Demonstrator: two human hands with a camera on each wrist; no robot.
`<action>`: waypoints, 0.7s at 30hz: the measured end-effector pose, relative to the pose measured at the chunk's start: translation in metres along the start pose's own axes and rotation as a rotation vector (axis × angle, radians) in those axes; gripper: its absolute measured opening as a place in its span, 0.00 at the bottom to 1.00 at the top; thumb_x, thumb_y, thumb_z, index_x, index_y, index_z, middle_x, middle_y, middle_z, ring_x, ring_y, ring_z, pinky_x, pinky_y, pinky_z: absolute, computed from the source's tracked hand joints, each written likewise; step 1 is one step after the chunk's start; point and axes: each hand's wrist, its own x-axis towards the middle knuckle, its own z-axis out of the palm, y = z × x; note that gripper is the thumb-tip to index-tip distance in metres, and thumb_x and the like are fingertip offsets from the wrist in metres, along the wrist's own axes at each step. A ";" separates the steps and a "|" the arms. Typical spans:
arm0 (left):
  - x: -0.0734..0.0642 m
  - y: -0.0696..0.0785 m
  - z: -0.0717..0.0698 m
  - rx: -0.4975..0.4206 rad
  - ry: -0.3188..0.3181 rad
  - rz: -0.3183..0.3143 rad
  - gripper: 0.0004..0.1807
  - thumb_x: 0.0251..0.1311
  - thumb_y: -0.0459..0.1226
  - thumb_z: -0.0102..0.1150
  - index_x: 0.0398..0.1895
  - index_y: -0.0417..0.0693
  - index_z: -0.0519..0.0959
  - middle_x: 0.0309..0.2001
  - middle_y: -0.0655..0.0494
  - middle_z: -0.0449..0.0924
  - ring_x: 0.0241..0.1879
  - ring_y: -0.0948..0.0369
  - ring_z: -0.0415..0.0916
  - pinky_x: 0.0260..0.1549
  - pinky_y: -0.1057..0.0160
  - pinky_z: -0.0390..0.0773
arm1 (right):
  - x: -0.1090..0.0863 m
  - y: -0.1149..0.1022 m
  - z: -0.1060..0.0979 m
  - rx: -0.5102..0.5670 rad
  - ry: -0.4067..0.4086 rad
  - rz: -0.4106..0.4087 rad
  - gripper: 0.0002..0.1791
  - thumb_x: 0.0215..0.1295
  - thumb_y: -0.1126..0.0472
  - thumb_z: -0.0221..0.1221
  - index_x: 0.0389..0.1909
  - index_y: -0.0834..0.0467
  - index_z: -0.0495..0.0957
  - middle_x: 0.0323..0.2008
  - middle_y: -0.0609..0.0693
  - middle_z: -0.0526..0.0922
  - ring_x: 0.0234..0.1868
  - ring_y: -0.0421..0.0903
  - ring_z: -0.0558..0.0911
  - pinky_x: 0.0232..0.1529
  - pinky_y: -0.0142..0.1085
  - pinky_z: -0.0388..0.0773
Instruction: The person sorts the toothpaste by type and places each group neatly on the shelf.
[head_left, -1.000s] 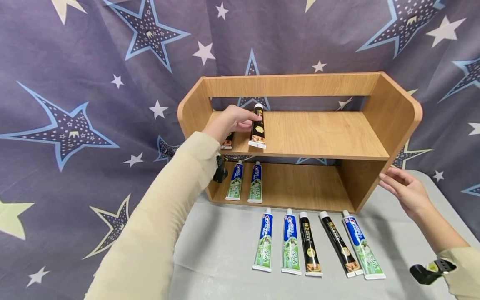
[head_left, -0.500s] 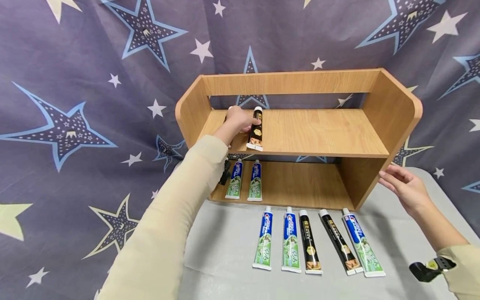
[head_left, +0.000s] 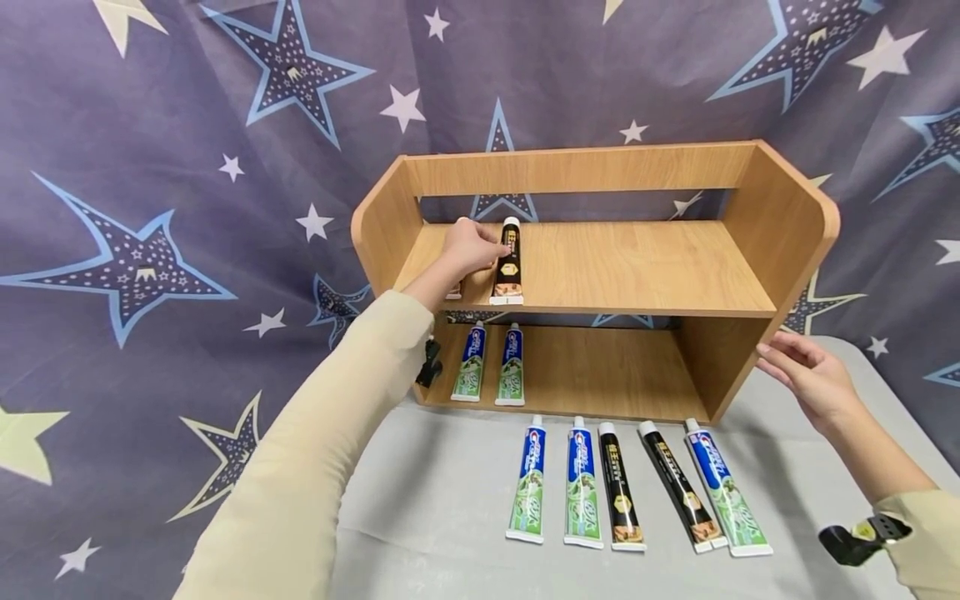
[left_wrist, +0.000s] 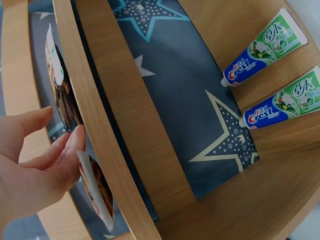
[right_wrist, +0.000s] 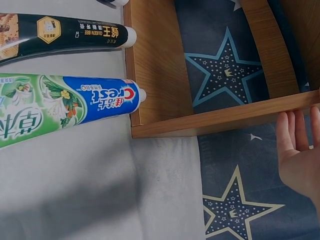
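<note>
On the left of the upper shelf (head_left: 637,262) lies a black toothpaste tube (head_left: 509,262), white cap toward the back. My left hand (head_left: 471,248) is right beside it, thumb and fingertips at its left side. In the left wrist view the hand's thumb and fingers (left_wrist: 75,142) are spread apart near that tube (left_wrist: 65,95). A second black tube (head_left: 454,292) lies to the left, mostly hidden behind the hand. My right hand (head_left: 813,379) touches the outer right side of the wooden rack (head_left: 795,217) with its fingertips, fingers extended in the right wrist view.
Two blue-green Crest toothpaste tubes (head_left: 470,362) lie on the left of the lower shelf (head_left: 600,367). Before the rack, several more tubes lie on the grey tabletop (head_left: 435,500), including black ones (head_left: 621,487) and Crest ones (head_left: 727,492). A star-patterned curtain (head_left: 225,208) hangs behind.
The black toothpaste tube has come down flat onto the upper shelf, slightly left, and straightened. My left hand has eased its hold and shifted slightly left. My right hand stays at the rack's side.
</note>
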 end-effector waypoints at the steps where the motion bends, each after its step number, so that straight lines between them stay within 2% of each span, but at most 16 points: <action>1: -0.002 -0.002 -0.001 -0.011 -0.001 0.011 0.15 0.57 0.42 0.66 0.42 0.41 0.83 0.43 0.46 0.85 0.27 0.63 0.80 0.25 0.75 0.74 | 0.000 0.000 0.000 -0.002 0.000 0.003 0.20 0.63 0.82 0.48 0.40 0.59 0.82 0.35 0.49 0.85 0.38 0.40 0.86 0.40 0.30 0.86; 7: -0.018 -0.007 -0.009 -0.081 0.004 0.077 0.15 0.57 0.40 0.65 0.44 0.41 0.82 0.45 0.45 0.84 0.35 0.60 0.80 0.36 0.70 0.80 | 0.001 0.000 0.000 0.009 -0.008 -0.001 0.20 0.63 0.82 0.48 0.41 0.60 0.82 0.35 0.49 0.86 0.38 0.40 0.86 0.40 0.30 0.86; 10: -0.029 -0.011 -0.012 -0.125 -0.018 0.094 0.15 0.59 0.38 0.63 0.46 0.39 0.80 0.47 0.43 0.83 0.40 0.57 0.81 0.41 0.68 0.82 | 0.000 0.001 0.000 0.016 -0.006 0.003 0.19 0.63 0.82 0.48 0.41 0.60 0.82 0.35 0.50 0.86 0.38 0.40 0.86 0.40 0.30 0.86; 15: -0.048 -0.019 -0.014 -0.171 -0.067 0.087 0.16 0.61 0.37 0.61 0.50 0.38 0.78 0.49 0.42 0.82 0.43 0.52 0.83 0.38 0.70 0.84 | -0.001 0.000 0.003 0.001 0.019 0.028 0.18 0.62 0.81 0.50 0.40 0.60 0.82 0.35 0.49 0.86 0.37 0.40 0.86 0.40 0.30 0.85; 21: -0.064 -0.024 -0.021 -0.176 -0.066 0.118 0.16 0.60 0.39 0.62 0.49 0.40 0.79 0.47 0.43 0.83 0.41 0.55 0.82 0.36 0.71 0.82 | 0.000 -0.003 0.006 0.003 0.054 0.049 0.16 0.61 0.81 0.51 0.39 0.60 0.82 0.33 0.49 0.86 0.36 0.40 0.86 0.40 0.30 0.86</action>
